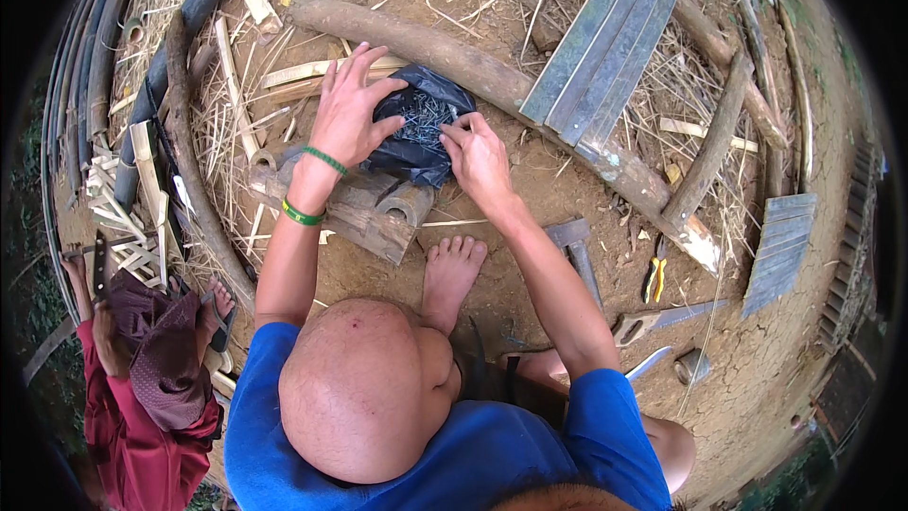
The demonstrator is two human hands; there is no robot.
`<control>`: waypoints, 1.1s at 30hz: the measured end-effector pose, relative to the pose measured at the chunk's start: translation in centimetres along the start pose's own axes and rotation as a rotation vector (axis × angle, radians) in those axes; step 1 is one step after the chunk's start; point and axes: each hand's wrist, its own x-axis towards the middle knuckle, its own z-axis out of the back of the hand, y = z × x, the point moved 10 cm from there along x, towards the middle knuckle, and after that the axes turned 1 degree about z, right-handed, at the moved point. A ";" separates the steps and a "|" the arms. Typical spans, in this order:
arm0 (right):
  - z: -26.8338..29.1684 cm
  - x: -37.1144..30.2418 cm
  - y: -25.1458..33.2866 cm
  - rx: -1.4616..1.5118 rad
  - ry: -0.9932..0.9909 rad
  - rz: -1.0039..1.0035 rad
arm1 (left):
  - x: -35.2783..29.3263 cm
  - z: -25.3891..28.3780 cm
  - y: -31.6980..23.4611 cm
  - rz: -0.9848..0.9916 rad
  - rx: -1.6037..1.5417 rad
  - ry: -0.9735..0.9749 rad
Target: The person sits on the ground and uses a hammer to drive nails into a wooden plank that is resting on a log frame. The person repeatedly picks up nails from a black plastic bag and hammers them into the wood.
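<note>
A black plastic bag (416,163) lies spread open in front of me, on or against a short wooden block (364,227). Inside it is a tangled heap of thin metal nails (427,120). My left hand (355,114) is at the bag's left side, thumb and fingers spread apart, the thumb tip by the nails. At the right edge of the heap, my right hand (478,156) has its thumb and fingertips pinched together. Whatever sits between those fingertips is too small to make out. My bare foot (452,274) stands just below the block.
A long log (416,43) runs beyond the bag, with split bamboo slats (605,47) resting across it. To my right lie a hammer (572,244), yellow-handled pliers (654,274), a handsaw (662,320) and a curved blade (648,362). At left, another person in red (151,426) holds a knife (100,265).
</note>
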 end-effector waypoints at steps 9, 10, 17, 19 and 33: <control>4.8 -0.8 1.1 0.372 -0.189 -0.187 | 0.3 0.4 -6.3 -0.193 -0.491 -0.012; 6.0 -1.0 1.2 0.420 -0.226 -0.217 | 0.3 -0.3 -7.0 -0.208 -0.525 0.018; 12.8 -3.1 0.6 0.459 -0.250 -0.301 | 3.2 -3.0 -10.6 -0.121 -0.802 0.116; 14.9 -4.5 0.5 0.305 -0.214 -0.250 | 5.2 -3.8 -10.9 -0.077 -0.868 0.071; 16.3 -24.0 -7.9 -0.388 0.137 -0.316 | 10.3 -10.3 -12.5 -0.131 -0.807 0.012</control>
